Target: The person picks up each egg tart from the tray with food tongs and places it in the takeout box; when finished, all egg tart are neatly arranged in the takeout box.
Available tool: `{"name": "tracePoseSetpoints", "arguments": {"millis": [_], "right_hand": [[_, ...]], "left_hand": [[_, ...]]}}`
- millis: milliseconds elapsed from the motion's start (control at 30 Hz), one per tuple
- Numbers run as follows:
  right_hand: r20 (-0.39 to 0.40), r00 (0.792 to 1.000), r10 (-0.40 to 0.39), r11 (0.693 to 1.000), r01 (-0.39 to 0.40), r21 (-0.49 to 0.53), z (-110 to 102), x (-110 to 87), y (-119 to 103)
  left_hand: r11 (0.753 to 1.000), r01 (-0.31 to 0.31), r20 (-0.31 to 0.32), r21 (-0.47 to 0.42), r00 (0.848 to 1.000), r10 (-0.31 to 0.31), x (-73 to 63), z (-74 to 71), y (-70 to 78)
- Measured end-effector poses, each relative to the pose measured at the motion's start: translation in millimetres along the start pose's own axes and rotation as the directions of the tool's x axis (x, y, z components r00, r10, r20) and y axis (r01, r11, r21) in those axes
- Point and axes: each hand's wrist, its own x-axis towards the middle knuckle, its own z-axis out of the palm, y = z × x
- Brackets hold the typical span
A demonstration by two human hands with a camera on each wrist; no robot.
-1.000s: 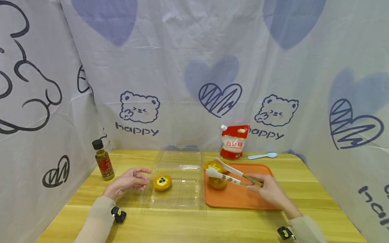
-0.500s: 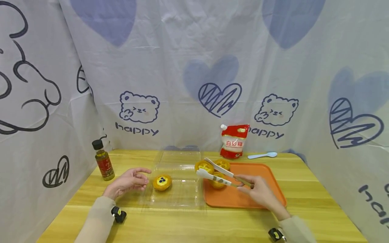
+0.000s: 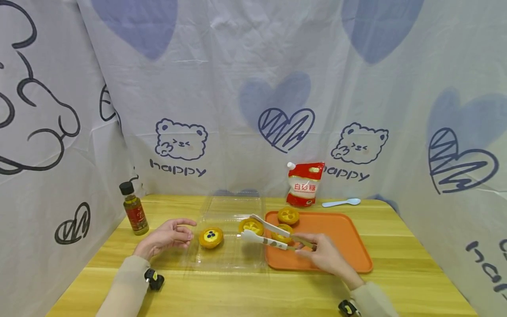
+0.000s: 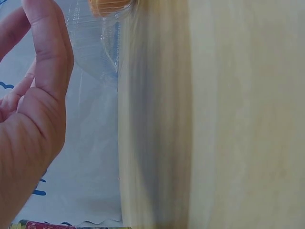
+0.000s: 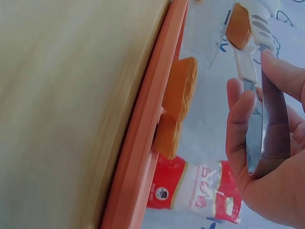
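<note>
In the head view, the right hand (image 3: 321,251) grasps the tongs (image 3: 283,244) by their handle, its fingers bent around it. The white tips hold a gripped tart (image 3: 252,225) over the right part of a clear box (image 3: 233,264). In the left part of that box sits a berry tart (image 3: 211,237), with dark berries on its yellow filling. The left hand (image 3: 170,235) is at the box's left side, fingers released and loosely bent; whether it touches the box I cannot tell. Right of the box lies an orange tray (image 3: 336,242) with two tarts at its left end: the far tart (image 3: 288,215) and the near tart (image 3: 279,237), partly covered by the tongs. Farther back are a sugar bag (image 3: 304,185), upright, and a pale spoon (image 3: 341,203) to its right. A bottle (image 3: 136,213) stands at far left on the wooden bench (image 3: 222,295).

The left wrist view shows the left hand's relaxed fingers, with part of the box and the berry tart beyond.

In the right wrist view, thumb and fingers press the tongs from opposite sides, and the gripped tart is pinched between the tips, clear of the tray.
</note>
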Motion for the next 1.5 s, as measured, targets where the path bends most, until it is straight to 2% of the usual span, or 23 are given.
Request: {"name": "tracePoseSetpoints", "arguments": {"millis": [467,600,800,1033,1133,1333,1500], "right_hand": [[0.044,0.999,-0.031,0.999,0.031,-0.01,19.6,3.4,-11.6],[0.058,0.996,-0.068,0.997,0.07,-0.029,26.2,6.6,-15.0],[0.108,0.987,-0.12,0.993,0.12,0.01,33.6,12.1,-21.5],[0.126,0.984,-0.129,0.992,0.129,0.01,36.3,17.9,-23.7],[0.137,0.981,-0.137,0.99,0.14,-0.013,36.1,20.9,-24.4],[0.149,0.97,-0.194,0.974,0.209,-0.092,35.2,28.7,-28.8],[0.205,0.957,-0.206,0.959,0.238,-0.15,32.9,34.0,-36.7]], "left_hand": [[1.0,0.002,-0.012,0.005,1.0,-0.002,-0.2,-0.7,1.1],[1.0,0.002,-0.015,0.011,1.0,-0.002,-0.3,-0.7,1.2],[1.0,0.002,-0.021,0.028,1.0,-0.002,-0.5,-1.4,1.4],[0.999,0.013,-0.041,0.036,0.999,-0.012,-0.3,-0.9,1.0],[0.999,0.022,-0.054,0.032,0.998,-0.02,-0.1,-0.2,1.2],[0.999,0.012,-0.043,0.035,0.999,-0.011,-0.8,0.5,2.1],[0.999,0.012,-0.04,0.041,0.999,-0.011,-1.9,2.5,2.6]]}}
